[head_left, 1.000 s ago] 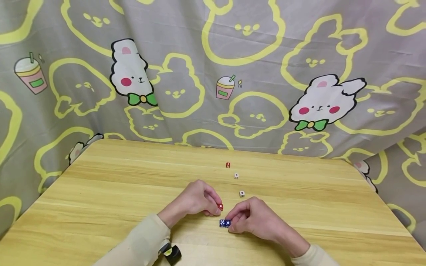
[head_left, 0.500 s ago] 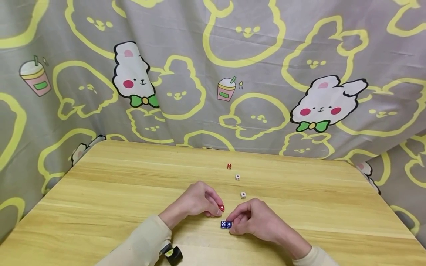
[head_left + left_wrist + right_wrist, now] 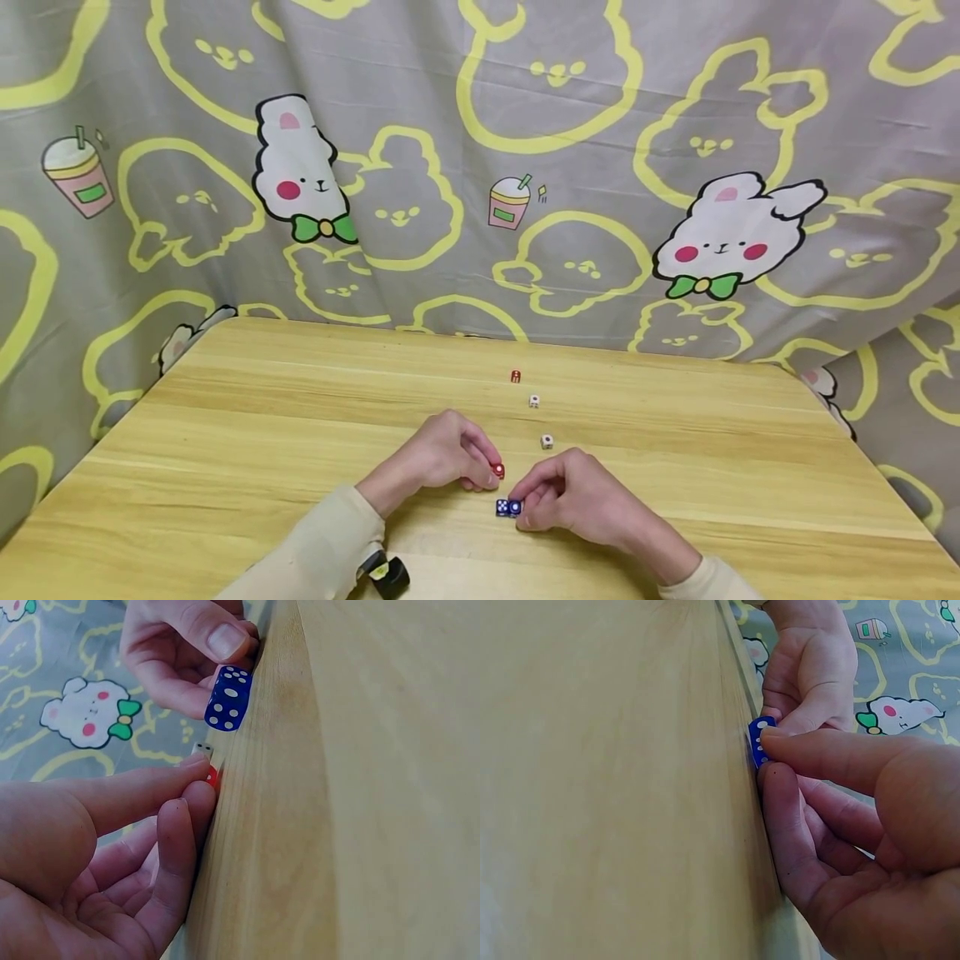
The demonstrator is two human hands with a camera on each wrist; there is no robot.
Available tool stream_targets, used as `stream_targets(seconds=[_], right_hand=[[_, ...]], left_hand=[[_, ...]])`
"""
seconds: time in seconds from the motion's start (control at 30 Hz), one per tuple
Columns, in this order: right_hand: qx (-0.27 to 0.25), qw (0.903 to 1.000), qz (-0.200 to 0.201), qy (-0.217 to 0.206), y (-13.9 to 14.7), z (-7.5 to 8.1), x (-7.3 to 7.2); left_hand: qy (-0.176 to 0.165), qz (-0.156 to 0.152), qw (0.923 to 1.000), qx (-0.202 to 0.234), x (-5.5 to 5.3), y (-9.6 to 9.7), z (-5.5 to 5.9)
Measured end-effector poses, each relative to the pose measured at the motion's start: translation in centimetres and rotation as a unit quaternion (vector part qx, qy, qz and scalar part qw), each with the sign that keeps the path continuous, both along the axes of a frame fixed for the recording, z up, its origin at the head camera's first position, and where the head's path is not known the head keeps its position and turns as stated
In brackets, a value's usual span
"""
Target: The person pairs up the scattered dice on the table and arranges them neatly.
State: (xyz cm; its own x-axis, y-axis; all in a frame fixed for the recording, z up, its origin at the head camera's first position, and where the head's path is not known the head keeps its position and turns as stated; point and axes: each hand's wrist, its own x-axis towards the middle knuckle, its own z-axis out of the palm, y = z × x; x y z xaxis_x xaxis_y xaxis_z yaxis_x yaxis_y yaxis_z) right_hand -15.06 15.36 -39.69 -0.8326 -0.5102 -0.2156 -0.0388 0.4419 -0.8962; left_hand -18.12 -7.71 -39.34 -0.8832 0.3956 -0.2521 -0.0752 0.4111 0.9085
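In the head view, my left hand [image 3: 450, 450] pinches a red die [image 3: 498, 471] between thumb and fingertip. In the left wrist view only a sliver of that red die [image 3: 211, 776] shows past the fingertips. My right hand [image 3: 573, 492] pinches a blue die [image 3: 514, 507] from its right side. A second blue die [image 3: 502, 506] sits directly to its left, the two in a row, just nearer to me than the red die. In the right wrist view the thumb covers part of the blue dice [image 3: 763, 724].
Beyond the hands, a white die [image 3: 547, 442], another white die [image 3: 534, 401] and a red die [image 3: 515, 377] lie spaced out on the wooden table [image 3: 262, 400]. A patterned curtain [image 3: 420, 167] hangs behind the table. A black device [image 3: 390, 577] is at the left sleeve.
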Motion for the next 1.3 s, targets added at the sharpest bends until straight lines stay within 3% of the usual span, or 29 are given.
stream_targets(seconds=[0.47,0.8,1.1,1.3], right_hand=[[-0.001,1.0000,-0.001,-0.002,-0.2,0.4,0.0],[-0.010,0.9994,-0.015,-0.031,0.1,1.4,0.0],[0.023,0.9980,-0.053,0.025,1.2,2.7,-0.7],[0.019,0.9954,-0.079,0.051,1.8,2.7,-1.2]], left_hand=[[0.002,0.000,1.0000,-0.007,-0.1,0.0,0.0],[0.002,-0.005,1.0000,0.000,-0.1,0.0,0.0],[0.001,-0.004,1.0000,-0.005,-0.1,-0.1,0.0],[-0.004,-0.006,1.0000,-0.001,-0.1,0.0,0.0]])
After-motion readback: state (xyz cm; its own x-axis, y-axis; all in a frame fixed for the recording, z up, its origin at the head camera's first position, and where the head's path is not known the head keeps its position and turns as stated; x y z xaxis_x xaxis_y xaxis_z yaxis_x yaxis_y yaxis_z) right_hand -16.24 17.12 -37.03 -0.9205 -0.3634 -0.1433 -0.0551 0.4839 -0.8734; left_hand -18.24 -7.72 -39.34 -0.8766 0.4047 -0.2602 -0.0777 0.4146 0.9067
